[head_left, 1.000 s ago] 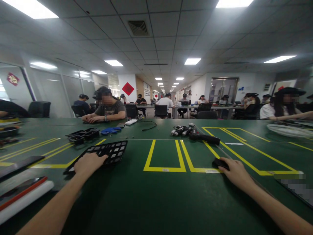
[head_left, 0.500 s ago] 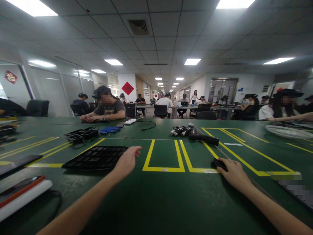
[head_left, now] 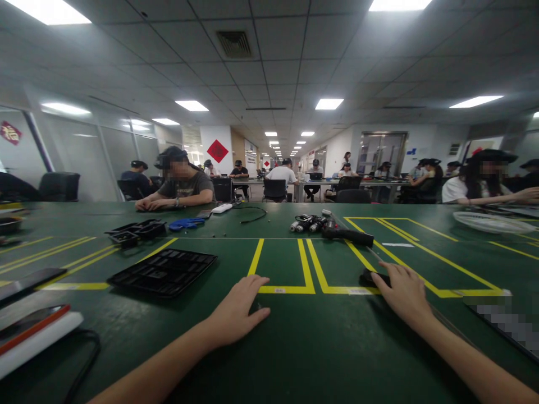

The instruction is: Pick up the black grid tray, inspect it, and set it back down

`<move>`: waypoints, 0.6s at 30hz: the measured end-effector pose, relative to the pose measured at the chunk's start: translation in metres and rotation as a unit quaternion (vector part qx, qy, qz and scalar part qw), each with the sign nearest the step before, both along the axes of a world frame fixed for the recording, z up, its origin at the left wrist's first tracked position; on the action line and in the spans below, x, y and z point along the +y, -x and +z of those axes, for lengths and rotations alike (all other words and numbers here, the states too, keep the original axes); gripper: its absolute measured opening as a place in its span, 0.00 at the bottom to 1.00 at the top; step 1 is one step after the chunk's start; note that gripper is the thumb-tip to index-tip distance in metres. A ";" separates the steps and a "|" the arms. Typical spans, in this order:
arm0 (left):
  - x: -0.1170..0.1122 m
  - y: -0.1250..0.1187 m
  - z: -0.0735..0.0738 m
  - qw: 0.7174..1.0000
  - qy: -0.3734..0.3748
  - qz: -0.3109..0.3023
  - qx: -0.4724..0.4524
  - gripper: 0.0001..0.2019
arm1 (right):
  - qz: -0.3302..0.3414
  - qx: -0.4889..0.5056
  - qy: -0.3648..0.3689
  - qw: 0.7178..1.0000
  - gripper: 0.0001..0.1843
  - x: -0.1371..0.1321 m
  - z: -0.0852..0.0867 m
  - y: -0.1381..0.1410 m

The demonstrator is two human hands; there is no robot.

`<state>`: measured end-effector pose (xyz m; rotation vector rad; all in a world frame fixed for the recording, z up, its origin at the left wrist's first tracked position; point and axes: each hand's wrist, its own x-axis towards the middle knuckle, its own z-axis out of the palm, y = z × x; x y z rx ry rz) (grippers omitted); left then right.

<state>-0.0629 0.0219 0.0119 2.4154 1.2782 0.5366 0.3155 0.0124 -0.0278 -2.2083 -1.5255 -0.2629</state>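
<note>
Lying at the right hand [head_left: 406,293], the black object [head_left: 366,276] looks light, stiff, best pinched sideways; whether that grip holds it is unclear; the left hand [head_left: 238,308] is unclenched.

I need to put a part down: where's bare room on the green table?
Bare: inside the yellow tape outline beyond the left hand, and the green table between it and the right hand. Crowded: around the black tool and silver-tipped pieces; back left, among black containers and the blue item.
</note>
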 end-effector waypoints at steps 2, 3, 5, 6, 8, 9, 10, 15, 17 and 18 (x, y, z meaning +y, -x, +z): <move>0.000 0.000 0.003 0.999 -0.020 0.014 0.036 0.22 | 0.004 0.007 0.000 1.000 0.32 -0.001 0.001 0.000; -0.001 0.000 0.004 0.998 -0.022 0.017 0.050 0.20 | 0.004 0.011 -0.001 1.000 0.32 0.000 0.001 0.000; -0.002 0.000 0.004 0.998 -0.015 0.012 0.061 0.15 | 0.003 0.017 0.000 1.000 0.32 0.000 0.000 -0.001; -0.002 -0.001 0.003 0.998 -0.012 0.008 0.057 0.14 | 0.006 0.019 -0.001 1.000 0.31 0.001 -0.001 -0.002; -0.002 -0.003 0.001 0.999 -0.008 0.005 0.033 0.12 | 0.019 0.018 -0.007 1.000 0.31 0.002 -0.004 -0.005; 0.000 -0.004 0.000 1.000 0.003 0.012 0.010 0.12 | 0.026 0.018 -0.010 0.999 0.31 0.003 -0.005 -0.006; 0.002 -0.004 0.000 0.999 0.023 0.028 -0.026 0.12 | 0.032 0.018 -0.015 0.999 0.31 0.004 -0.007 -0.007; 0.028 0.014 0.019 0.888 0.141 0.174 -0.402 0.08 | 0.040 0.019 -0.019 0.999 0.30 0.006 -0.012 -0.012; 0.042 0.033 0.031 0.814 0.114 0.251 -0.512 0.06 | 0.045 0.017 -0.018 0.999 0.30 0.007 -0.013 -0.012; 0.049 0.045 0.037 0.785 0.091 0.287 -0.542 0.05 | 0.045 0.017 -0.017 0.999 0.30 0.008 -0.013 -0.013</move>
